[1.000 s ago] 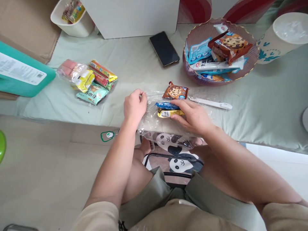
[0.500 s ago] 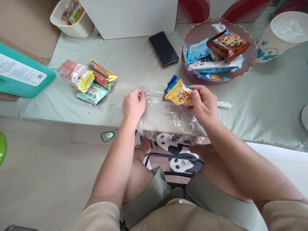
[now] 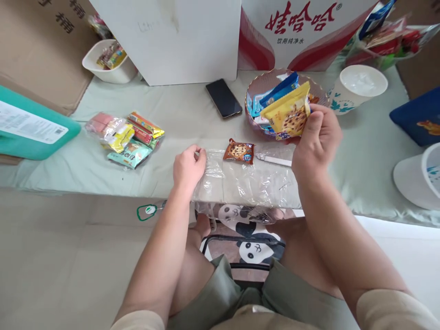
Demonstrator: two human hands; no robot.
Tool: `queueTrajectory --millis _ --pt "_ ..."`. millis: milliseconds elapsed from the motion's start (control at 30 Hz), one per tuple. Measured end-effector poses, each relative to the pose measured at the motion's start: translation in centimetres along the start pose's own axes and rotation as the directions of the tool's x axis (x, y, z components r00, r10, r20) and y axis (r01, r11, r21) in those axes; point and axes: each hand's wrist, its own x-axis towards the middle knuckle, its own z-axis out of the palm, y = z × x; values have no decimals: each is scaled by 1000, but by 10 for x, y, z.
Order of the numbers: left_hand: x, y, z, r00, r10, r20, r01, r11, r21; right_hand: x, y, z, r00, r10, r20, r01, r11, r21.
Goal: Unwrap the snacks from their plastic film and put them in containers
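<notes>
My left hand [image 3: 189, 167] is closed at the left edge of a clear plastic bag [image 3: 237, 185] that lies flat and hangs over the table's front edge. In my right hand [image 3: 318, 142] are a yellow cookie packet [image 3: 288, 114] and a blue packet [image 3: 280, 90] behind it, held up in front of the pink glass bowl [image 3: 252, 87]. A brown cookie packet [image 3: 239, 151] rests on the bag's far edge between my hands. Just right of it lies a white, slim-handled tool [image 3: 277, 160], partly hidden by my right hand.
Several wrapped snacks [image 3: 132, 153] lie at the left beside a teal container [image 3: 37, 133]. A black phone [image 3: 223, 98] lies before a white box [image 3: 185, 41]. Paper cups [image 3: 359, 89] and a dark blue pack [image 3: 417, 114] stand at the right.
My right hand has lifted up and right with the yellow and blue packets, leaving the brown packet on the bag. My left hand stays at the bag's edge. The camera view has tilted upward.
</notes>
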Motion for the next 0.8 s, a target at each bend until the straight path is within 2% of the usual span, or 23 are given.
queueTrajectory --millis 100,167,233,367,467,667,733,800 --pt "5 6 -8 992 0 -126 -1 1000 -5 9 2 1 999 -38 -27 38 999 -11" --pt "7 16 -10 959 47 -280 -59 998 -35 10 4 0 998 -54 22 55 997 -58" --pt "7 31 -8 921 116 -371 -160 983 -90 12 6 -1 995 -73 68 81 989 -127" --pt "-1 68 15 908 307 -287 -379 892 -246 19 10 -3 983 -129 128 157 958 -241" --pt "-7 86 36 862 470 -187 -506 796 -331 23 13 -3 965 -176 196 229 929 -291" --pt "-9 85 60 761 647 -51 -619 701 -353 19 21 1 931 -180 317 286 900 -328" --pt "-8 81 65 740 672 -30 -637 687 -350 15 23 5 925 -187 331 303 888 -346" --pt "-8 79 69 739 672 -34 -643 690 -333 12 24 7 919 -205 337 327 873 -363"
